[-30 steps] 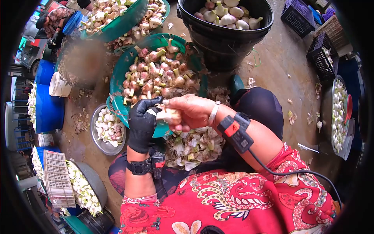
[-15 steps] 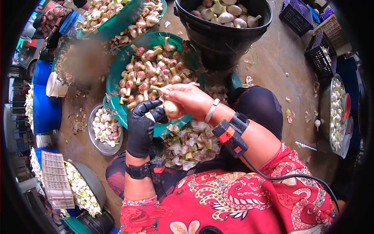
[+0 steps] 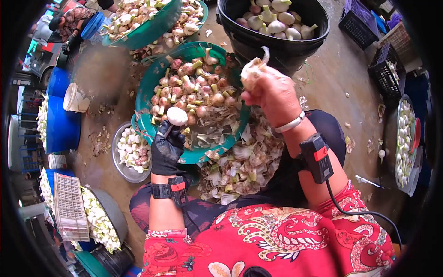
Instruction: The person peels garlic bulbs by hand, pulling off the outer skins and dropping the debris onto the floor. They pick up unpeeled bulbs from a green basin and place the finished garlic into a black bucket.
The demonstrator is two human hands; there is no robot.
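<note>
In the black glove, my left hand (image 3: 167,150) is closed around the stem end of a smooth white garlic bulb (image 3: 177,116), held over the near left rim of a green basin (image 3: 148,99). Out to the right, my right hand (image 3: 278,98) is bare and pinches a wad of papery garlic skin (image 3: 252,75) with a curled strip sticking up. Unpeeled garlic bulbs (image 3: 188,85) with cut stems fill the far part of the basin, and loose skins lie in its near part. A heap of garlic skins (image 3: 235,173) lies between the basin and my lap.
A clear bowl of white bulbs (image 3: 121,168) stands left of the basin. Beyond are a black bucket (image 3: 272,51) of bulbs and another green basin (image 3: 138,39). Blue tubs (image 3: 62,124) line the left, crates (image 3: 383,69) the right. Another person (image 3: 76,21) is at the far left.
My hands have moved apart. The right has pulled skin off the bulb and swung up and right with it; the left keeps the bulb, now bare and white.
</note>
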